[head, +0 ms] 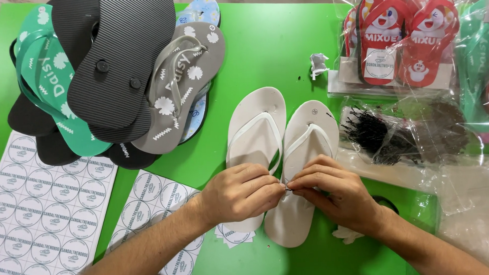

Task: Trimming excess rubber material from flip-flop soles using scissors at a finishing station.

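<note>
Between pinching fingers [276, 186], smooth white flip-flops [282, 152]

we count two white flip-flops [280, 152] near our hands, two sticker sheets [41, 209] at left, and two red packaged pairs [403, 40] far right.

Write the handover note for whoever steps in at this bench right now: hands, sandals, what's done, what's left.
Left hand and right hand: fingertips pinched together on something small between the two white flip-flops; too small to tell what.
White flip-flops: side by side, straps up, on the green table.
Done: bagged red pairs lie at the right.
Left: loose stack of grey, green and black flip-flops at the left, unbagged. Round-sticker sheets lie by the left arm; clear bag of black fasteners sits just right of the white pair.
</note>
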